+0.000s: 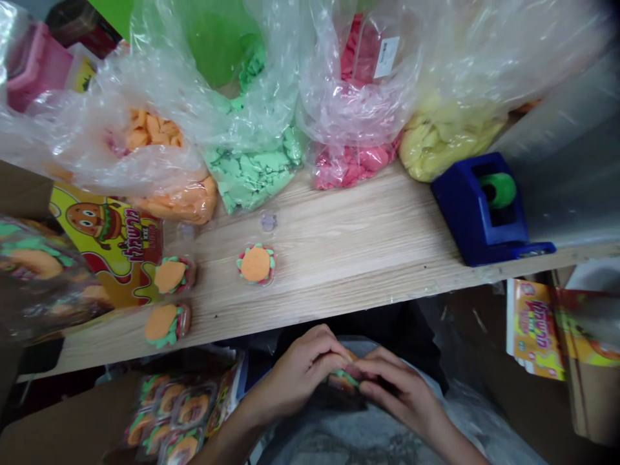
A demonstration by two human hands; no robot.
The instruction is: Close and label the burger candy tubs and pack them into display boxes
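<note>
We saw the left hand [300, 374] and the right hand [394, 394] meeting below the front edge of the wooden table [368, 242], above some grey cloth [349, 439]. Both hands were curled narrowly around a small burger-shaped dough toy [345, 381], and their fingers hid most of it, leaving only bits of orange and green showing.

Just beyond the hands, three finished burger toys sat on the table in clear cups: one near the middle [256, 265] and two further left [170, 276] [162, 325]. A small clear cap [268, 221] lay just behind the middle one. A printed burger card [104, 236] lay beside the left pair.

Along the back of the table, we saw plastic bags of orange dough [169, 203], green dough [252, 174], pink dough [351, 161] and yellow dough [448, 145]. To their right stood a blue tape dispenser [479, 210] holding a green roll [498, 190]. Below the table, packaged burger toys [174, 413] were piled near the left hand, while a stack of printed cards [535, 329] stood well off to the right.
</note>
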